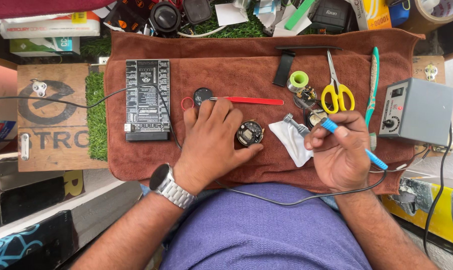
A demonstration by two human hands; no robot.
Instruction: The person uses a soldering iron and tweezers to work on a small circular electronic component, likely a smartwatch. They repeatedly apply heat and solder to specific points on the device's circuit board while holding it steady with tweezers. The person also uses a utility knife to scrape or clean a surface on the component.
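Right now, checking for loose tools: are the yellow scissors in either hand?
No, the scissors lie on the brown towel, above the right hand, which holds a blue soldering iron.

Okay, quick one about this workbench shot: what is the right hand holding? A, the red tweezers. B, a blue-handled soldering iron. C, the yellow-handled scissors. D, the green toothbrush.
B: the right hand grips a blue-handled soldering iron like a pen, its cord trailing off, while the yellow-handled scissors, red tweezers and green toothbrush lie untouched on the brown towel.
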